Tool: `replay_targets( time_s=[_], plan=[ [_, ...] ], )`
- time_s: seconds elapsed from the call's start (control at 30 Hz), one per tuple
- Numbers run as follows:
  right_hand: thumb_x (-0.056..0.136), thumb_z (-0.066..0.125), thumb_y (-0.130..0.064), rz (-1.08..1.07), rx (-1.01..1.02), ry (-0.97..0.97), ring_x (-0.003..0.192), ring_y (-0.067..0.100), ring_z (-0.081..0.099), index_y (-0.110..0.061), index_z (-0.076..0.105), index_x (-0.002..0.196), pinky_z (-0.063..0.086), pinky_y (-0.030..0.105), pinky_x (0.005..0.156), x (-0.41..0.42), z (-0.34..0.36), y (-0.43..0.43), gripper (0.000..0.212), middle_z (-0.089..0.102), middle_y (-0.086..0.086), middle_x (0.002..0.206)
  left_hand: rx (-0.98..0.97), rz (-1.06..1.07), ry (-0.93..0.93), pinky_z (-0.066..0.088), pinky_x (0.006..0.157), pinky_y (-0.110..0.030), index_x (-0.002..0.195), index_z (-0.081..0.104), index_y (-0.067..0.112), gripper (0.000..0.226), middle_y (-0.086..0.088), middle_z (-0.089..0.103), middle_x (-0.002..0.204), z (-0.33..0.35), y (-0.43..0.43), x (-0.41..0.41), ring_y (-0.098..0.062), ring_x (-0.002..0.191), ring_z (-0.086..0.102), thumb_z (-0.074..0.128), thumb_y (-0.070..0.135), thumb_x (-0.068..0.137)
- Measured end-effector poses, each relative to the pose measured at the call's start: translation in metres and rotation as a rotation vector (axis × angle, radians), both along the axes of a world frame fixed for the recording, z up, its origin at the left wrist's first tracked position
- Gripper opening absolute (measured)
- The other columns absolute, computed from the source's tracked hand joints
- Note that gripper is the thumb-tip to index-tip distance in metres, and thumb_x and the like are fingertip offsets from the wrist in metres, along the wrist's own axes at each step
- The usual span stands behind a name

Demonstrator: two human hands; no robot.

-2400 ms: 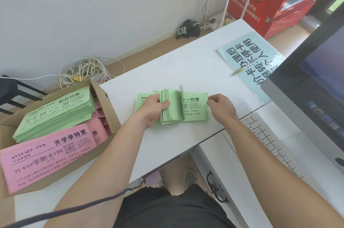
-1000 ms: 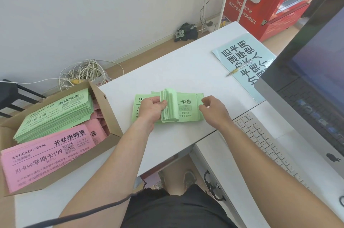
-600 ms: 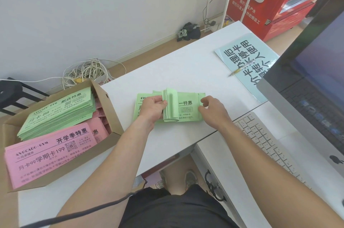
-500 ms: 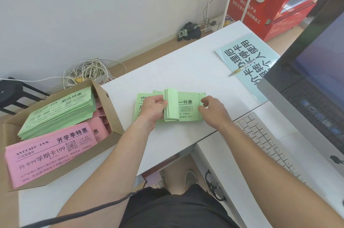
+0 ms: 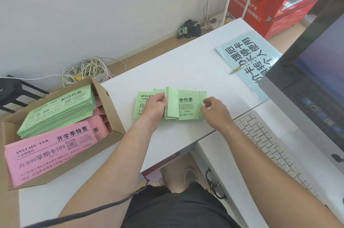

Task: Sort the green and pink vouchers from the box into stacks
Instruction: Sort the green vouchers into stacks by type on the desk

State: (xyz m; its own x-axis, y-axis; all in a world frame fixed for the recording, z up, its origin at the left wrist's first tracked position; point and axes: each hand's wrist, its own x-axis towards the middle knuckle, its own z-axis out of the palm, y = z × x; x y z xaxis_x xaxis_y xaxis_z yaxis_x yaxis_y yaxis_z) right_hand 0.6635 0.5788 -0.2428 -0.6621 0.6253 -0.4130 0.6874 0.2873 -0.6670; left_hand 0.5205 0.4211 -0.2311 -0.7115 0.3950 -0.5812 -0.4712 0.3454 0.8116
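A stack of green vouchers (image 5: 186, 105) lies on the white desk (image 5: 186, 71) in front of me. My left hand (image 5: 155, 108) grips a bundle of its sheets folded back over the left half. My right hand (image 5: 214, 110) pinches the stack's right edge, where a sheet is lifting. To the left, a cardboard box (image 5: 109, 97) holds more green vouchers (image 5: 57, 110) at the back and pink vouchers (image 5: 50, 149) at the front.
A keyboard (image 5: 270, 144) and a computer monitor (image 5: 316, 88) stand to the right. A light blue printed sign (image 5: 247, 58) with a pen (image 5: 242, 65) on it lies at the far right of the desk. Coiled cables (image 5: 87, 69) lie on the floor behind the box.
The folded-back bundle under my left hand has grown slightly as sheets were flipped over. A different voucher face now shows on the stack's right half. Both hands stay at the stack.
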Motion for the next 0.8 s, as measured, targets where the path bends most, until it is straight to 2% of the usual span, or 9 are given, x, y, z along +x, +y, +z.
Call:
replay_targets(
  time_s=[0.13,0.23,0.33,0.47,0.6,0.7,0.8],
  plan=[
    [0.097,0.053,-0.026,0.0,0.004,-0.006,0.11,0.015,0.053,-0.017,0.055,0.135,0.043,0.034,0.094,0.001,-0.002,-0.001,0.039,0.058,0.0,0.129,0.014,-0.029,-0.002,0.059,0.09,-0.044,0.127,0.067,0.012,0.032,-0.003,0.073,0.118,0.003,0.001,0.001,-0.02,0.101,0.069,0.044,0.005,0.105],
    [0.097,0.053,-0.026,-0.007,-0.003,-0.007,0.115,0.018,0.055,-0.017,0.055,0.136,0.044,0.034,0.096,0.002,-0.001,-0.001,0.04,0.058,0.0,0.13,0.038,-0.072,0.001,0.06,0.078,-0.035,0.118,0.07,0.013,0.031,0.0,0.074,0.106,0.008,0.0,0.001,-0.017,0.092,0.071,0.043,0.003,0.106],
    [0.097,0.053,-0.026,-0.013,-0.006,-0.001,0.114,0.016,0.054,-0.017,0.055,0.136,0.043,0.034,0.095,0.002,-0.001,0.0,0.04,0.058,0.0,0.131,0.031,-0.098,0.007,0.059,0.072,-0.031,0.115,0.07,0.011,0.029,-0.003,0.074,0.103,0.011,-0.002,-0.001,-0.017,0.086,0.071,0.044,0.003,0.105],
    [0.098,0.053,-0.026,-0.016,-0.002,0.008,0.109,0.015,0.053,-0.017,0.055,0.136,0.042,0.032,0.093,0.001,-0.002,0.001,0.04,0.057,-0.001,0.13,0.0,-0.086,0.056,0.059,0.081,-0.038,0.104,0.073,0.017,0.03,-0.004,0.075,0.105,0.007,-0.003,-0.004,-0.025,0.096,0.071,0.046,0.005,0.105],
    [0.098,0.053,-0.026,0.005,0.011,0.027,0.114,0.019,0.058,-0.018,0.055,0.136,0.047,0.038,0.098,-0.002,-0.002,-0.001,0.038,0.057,-0.002,0.128,-0.042,-0.076,0.103,0.057,0.094,-0.05,0.097,0.073,0.023,0.031,-0.004,0.074,0.109,0.003,-0.004,-0.005,-0.03,0.11,0.069,0.048,0.007,0.104],
    [0.097,0.056,-0.028,0.013,0.028,0.061,0.112,0.02,0.06,-0.02,0.055,0.135,0.05,0.042,0.097,-0.006,-0.005,-0.003,0.038,0.057,-0.003,0.125,-0.088,-0.067,0.175,0.056,0.095,-0.046,0.11,0.067,0.021,0.024,0.0,0.071,0.106,0.002,-0.003,-0.006,-0.024,0.103,0.068,0.049,0.008,0.103],
    [0.095,0.062,-0.039,0.042,0.081,0.081,0.115,0.021,0.057,-0.028,0.045,0.146,0.049,0.043,0.099,-0.013,-0.006,-0.006,0.056,0.051,-0.001,0.13,-0.168,-0.054,0.3,0.049,0.071,-0.03,0.131,0.05,0.022,0.031,-0.002,0.063,0.103,0.005,-0.004,-0.004,-0.015,0.087,0.06,0.048,0.011,0.102]
  ],
)
